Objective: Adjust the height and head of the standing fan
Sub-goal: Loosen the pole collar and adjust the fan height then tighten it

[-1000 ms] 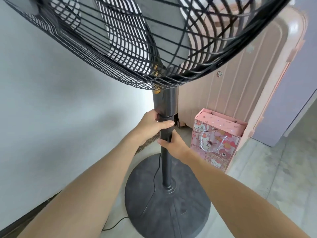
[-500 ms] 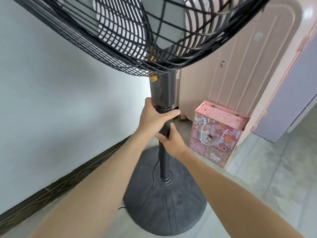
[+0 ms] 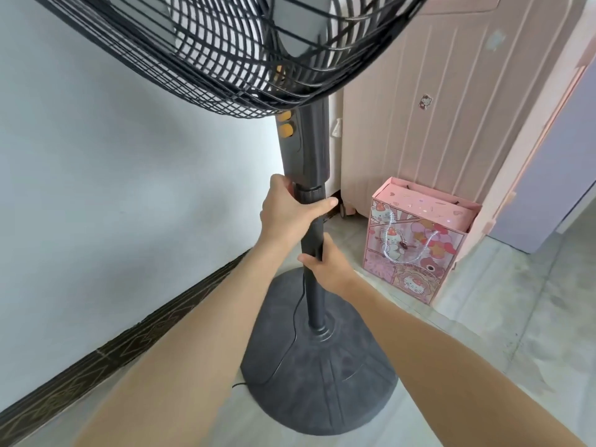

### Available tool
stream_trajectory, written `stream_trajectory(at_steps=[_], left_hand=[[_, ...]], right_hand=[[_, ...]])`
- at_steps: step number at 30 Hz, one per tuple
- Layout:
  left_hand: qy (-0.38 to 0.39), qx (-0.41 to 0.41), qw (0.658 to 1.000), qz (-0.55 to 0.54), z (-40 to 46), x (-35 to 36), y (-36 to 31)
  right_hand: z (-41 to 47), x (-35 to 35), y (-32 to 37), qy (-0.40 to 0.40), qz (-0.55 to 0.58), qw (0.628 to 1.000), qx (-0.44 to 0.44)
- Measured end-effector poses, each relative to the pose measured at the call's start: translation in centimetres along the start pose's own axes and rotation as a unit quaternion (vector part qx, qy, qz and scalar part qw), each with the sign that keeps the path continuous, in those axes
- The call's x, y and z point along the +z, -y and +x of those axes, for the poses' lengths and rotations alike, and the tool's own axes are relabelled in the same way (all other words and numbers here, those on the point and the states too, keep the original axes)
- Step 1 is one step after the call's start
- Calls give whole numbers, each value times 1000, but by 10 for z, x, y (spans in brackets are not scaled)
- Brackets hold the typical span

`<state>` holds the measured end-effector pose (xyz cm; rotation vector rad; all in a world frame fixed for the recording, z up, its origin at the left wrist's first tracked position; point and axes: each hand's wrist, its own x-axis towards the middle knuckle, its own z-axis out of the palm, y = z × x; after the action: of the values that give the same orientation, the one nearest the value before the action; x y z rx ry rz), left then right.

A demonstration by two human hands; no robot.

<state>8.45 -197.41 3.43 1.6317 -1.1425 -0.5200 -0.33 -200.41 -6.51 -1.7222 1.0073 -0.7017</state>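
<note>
- The left hand (image 3: 287, 214) is wrapped round the collar (image 3: 309, 195) at the top of the fan pole (image 3: 312, 285). Its thumb lies across the front of the pole and its fingers curl round the back, so this grip is tight on the collar.
- The right hand (image 3: 325, 266) holds the pole just below the left hand. Its thumb points across the front and the fingers go round the far side, so this grip is grasping the pole too.
- The two hands are close, one above the other, but do not touch.
- The fan (image 3: 303, 150) stands on the floor (image 3: 483, 317) near the wall (image 3: 96, 188), right in front of the person.
- Its round black cage (image 3: 225, 59) fills the top of the view. It looks tipped down a bit, but that is hard to tell from here.
- Two orange buttons (image 3: 285, 124) sit on the thick part under the cage.
- The pole goes down into a round dark base (image 3: 322, 382). A thin black cord (image 3: 295, 324) runs down over the base to the floor.
- A pink gift bag (image 3: 419, 240) stands on the floor to the right of the fan, well apart from the pole. Its top is open, but I cannot see what is inside.
- A big pink suitcase (image 3: 435, 108) stands just behind the bag.
</note>
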Motion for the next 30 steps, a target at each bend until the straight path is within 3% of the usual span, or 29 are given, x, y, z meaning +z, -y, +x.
stream_trajectory(at_steps=[2,4,6,8,11,16,18,22,24,26,29,30], left_hand=[[41,-13,998,-48,0,-2,0],[137,-18,987,-83,2,-10,-1],[224,-18,970,-95,5,-20,-2],[263,-9,961,-81,7,-28,-5],[212,24,977,-19,8,-31,-7],[-59,23,997,38,-10,6,-4],[-24,8,1000,6,-7,3,-2],[202,2,979,-26,2,-22,0],[227,21,973,-43,5,-30,-1],[174,43,983,-40,5,-29,-4],[-10,18,999,48,-3,-7,-7],[-33,6,998,54,-6,-1,-8]], right_hand=[[0,0,0,6,-4,1000,-1],[-1,0,0,9,-8,1000,0],[-1,0,0,16,-13,1000,-1],[-1,-1,-1,21,-14,1000,1],[-1,-1,-1,12,-12,1000,4],[-2,1,-1,-6,27,1000,4],[-3,1,-1,-2,26,1000,1],[-4,0,-3,-1,15,1000,0],[-4,0,-3,-3,8,1000,1],[-3,0,-2,-2,7,1000,2],[-3,0,-1,-3,25,1000,7],[-3,0,-2,-2,32,999,9]])
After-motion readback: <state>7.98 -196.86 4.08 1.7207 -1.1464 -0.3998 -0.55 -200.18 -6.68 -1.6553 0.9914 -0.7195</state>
